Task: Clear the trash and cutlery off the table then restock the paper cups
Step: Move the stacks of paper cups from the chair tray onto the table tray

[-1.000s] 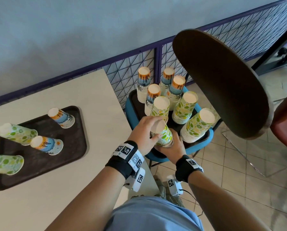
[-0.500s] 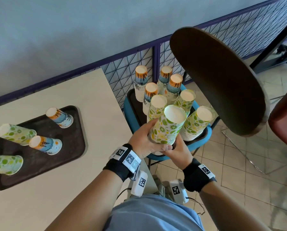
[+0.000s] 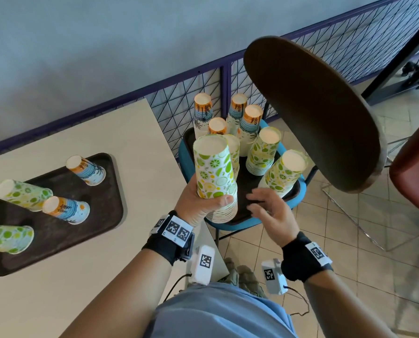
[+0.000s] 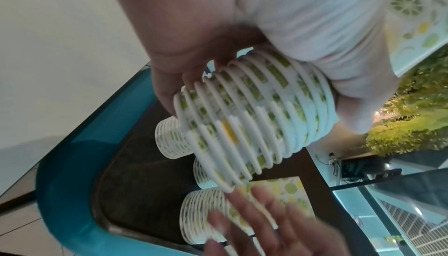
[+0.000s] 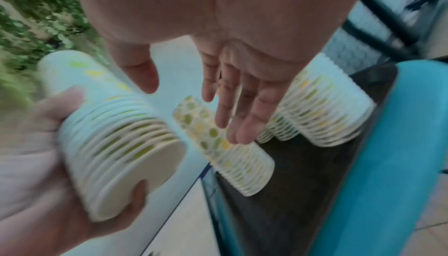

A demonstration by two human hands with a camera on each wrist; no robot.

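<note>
Left hand (image 3: 201, 203) – stack's rims (image 4: 254, 118) wrist-view only

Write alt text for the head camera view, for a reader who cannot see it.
The left hand holds a stack of lime-print paper cups lifted above a blue chair loaded with more cup stacks, while the right hand hovers open beside it. On the table to the left, a dark tray carries four upturned cups.

A dark brown rounded wooden chair back (image 3: 311, 113) rises at right, over beige floor tiles (image 3: 364, 252). A purple-framed wire mesh fence (image 3: 223, 76) runs along the grey wall (image 3: 106, 45) far behind.
</note>
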